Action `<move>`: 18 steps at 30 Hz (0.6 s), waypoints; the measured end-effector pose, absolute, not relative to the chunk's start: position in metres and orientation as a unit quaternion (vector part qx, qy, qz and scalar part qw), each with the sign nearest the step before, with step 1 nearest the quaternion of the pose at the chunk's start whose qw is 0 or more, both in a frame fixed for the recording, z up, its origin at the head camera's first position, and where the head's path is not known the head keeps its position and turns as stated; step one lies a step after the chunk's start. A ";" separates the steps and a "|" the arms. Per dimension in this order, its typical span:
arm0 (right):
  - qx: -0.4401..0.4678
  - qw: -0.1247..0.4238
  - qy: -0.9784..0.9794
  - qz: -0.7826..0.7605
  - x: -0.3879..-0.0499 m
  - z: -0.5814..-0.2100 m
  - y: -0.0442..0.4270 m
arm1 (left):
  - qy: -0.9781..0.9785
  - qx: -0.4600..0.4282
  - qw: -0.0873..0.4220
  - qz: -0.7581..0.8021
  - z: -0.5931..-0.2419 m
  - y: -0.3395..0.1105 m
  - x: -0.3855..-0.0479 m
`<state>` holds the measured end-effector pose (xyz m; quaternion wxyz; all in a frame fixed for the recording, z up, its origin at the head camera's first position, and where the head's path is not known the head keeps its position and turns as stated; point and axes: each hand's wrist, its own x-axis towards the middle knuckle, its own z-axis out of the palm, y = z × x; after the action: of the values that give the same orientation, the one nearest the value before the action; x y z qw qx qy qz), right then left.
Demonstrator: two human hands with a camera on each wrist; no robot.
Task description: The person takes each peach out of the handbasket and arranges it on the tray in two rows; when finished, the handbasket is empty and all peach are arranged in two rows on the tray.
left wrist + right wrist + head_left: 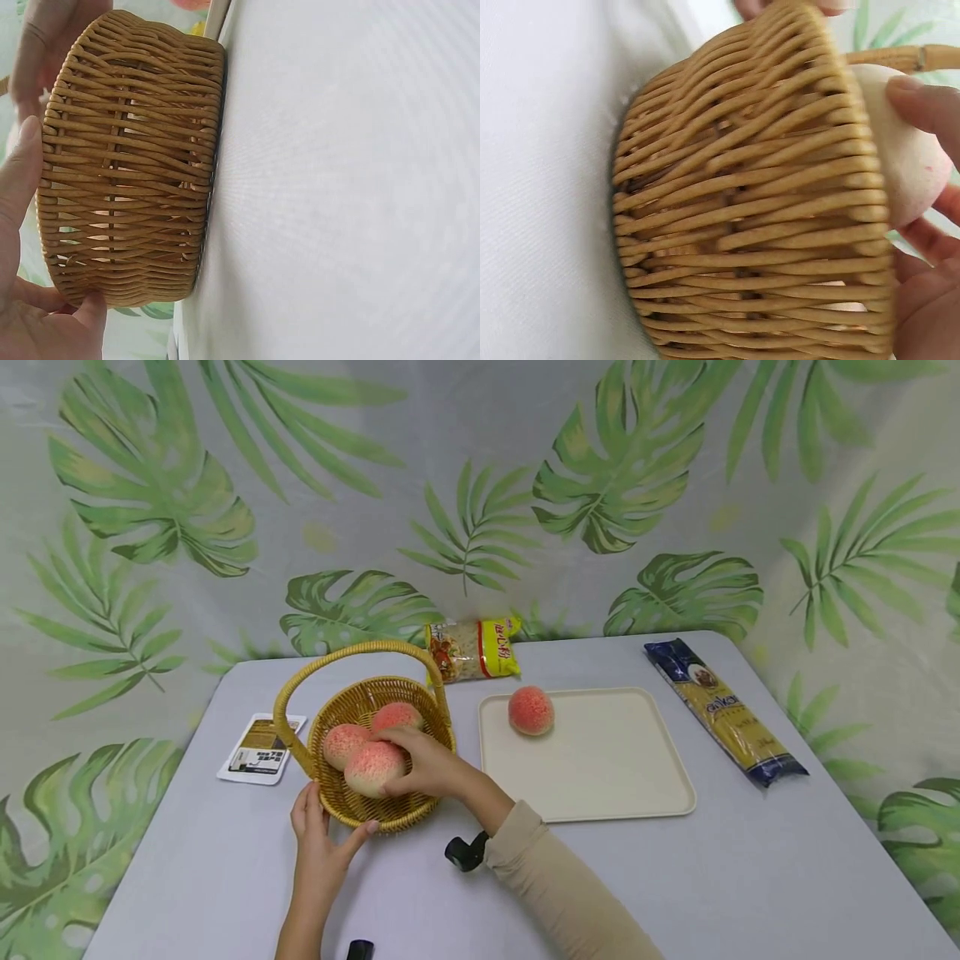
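A wicker basket point(381, 820) with a tall handle stands left of centre and contains three pink peaches. My right hand point(432, 766) curls its thumb and fingers round the front peach point(372, 769), which sits at the rim level in the right wrist view point(909, 154). The other two peaches point(346, 745) lie behind it. My left hand point(322, 842) touches the basket's front left rim, thumb and fingers spread along it; the left wrist view shows that hand point(37, 262) against the woven side point(127, 172).
A cream tray point(592, 777) with one peach point(531, 710) is right of the basket. A yellow food bag point(474, 650) lies behind, a long noodle packet point(723, 710) at far right, a small white packet point(262, 748) at left. Black objects point(465, 853) sit near the wrists.
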<state>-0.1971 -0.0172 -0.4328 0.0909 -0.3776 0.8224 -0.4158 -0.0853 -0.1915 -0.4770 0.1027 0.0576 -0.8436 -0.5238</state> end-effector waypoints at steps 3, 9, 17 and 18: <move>-0.370 0.072 0.805 -0.457 -0.194 -0.428 -0.011 | -0.843 0.059 0.103 -0.525 -0.477 -0.192 -0.085; -0.356 0.020 0.774 -0.522 -0.189 -0.410 0.014 | -0.845 0.063 0.098 -0.523 -0.477 -0.191 -0.086; -0.297 -0.046 0.748 -0.592 -0.179 -0.376 0.068 | -0.843 0.054 0.104 -0.525 -0.473 -0.190 -0.084; -0.282 -0.052 0.749 -0.597 -0.181 -0.375 0.075 | -0.844 0.054 0.104 -0.524 -0.473 -0.190 -0.084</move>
<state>-0.1808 0.0751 -0.3754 -0.0517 -0.2821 0.7493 -0.5969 -0.0838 -0.1903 -0.4733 0.1044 0.0537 -0.8438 -0.5237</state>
